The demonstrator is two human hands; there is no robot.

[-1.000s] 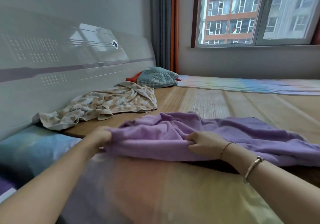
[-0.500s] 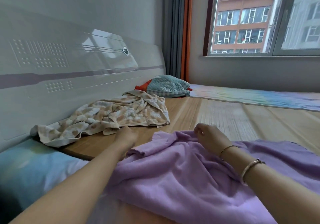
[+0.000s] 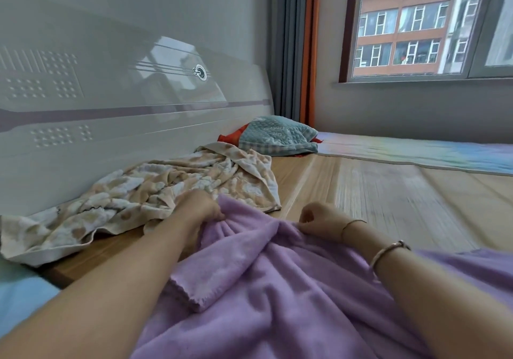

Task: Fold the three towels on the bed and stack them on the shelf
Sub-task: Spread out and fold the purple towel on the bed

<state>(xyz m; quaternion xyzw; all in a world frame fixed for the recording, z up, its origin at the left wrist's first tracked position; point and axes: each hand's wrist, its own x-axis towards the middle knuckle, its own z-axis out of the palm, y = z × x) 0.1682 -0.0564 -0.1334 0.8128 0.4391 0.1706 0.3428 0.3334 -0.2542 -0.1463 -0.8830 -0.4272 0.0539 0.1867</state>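
Observation:
A purple towel lies bunched across the near part of the bed. My left hand grips its far edge on the left. My right hand pinches the same far edge about a hand's width to the right. A beige patterned towel lies crumpled along the headboard, just beyond my left hand. A teal towel sits rumpled farther back by the curtain, with something red under it. No shelf is in view.
The bed is covered by a woven bamboo mat, with a pastel sheet at its far side. A glossy white headboard runs along the left. A window fills the far wall. A blue pillow lies at the near left.
Both hands have carried the purple towel's near edge forward over itself, away from me, toward the headboard side. The hands now hold it close to the beige towel.

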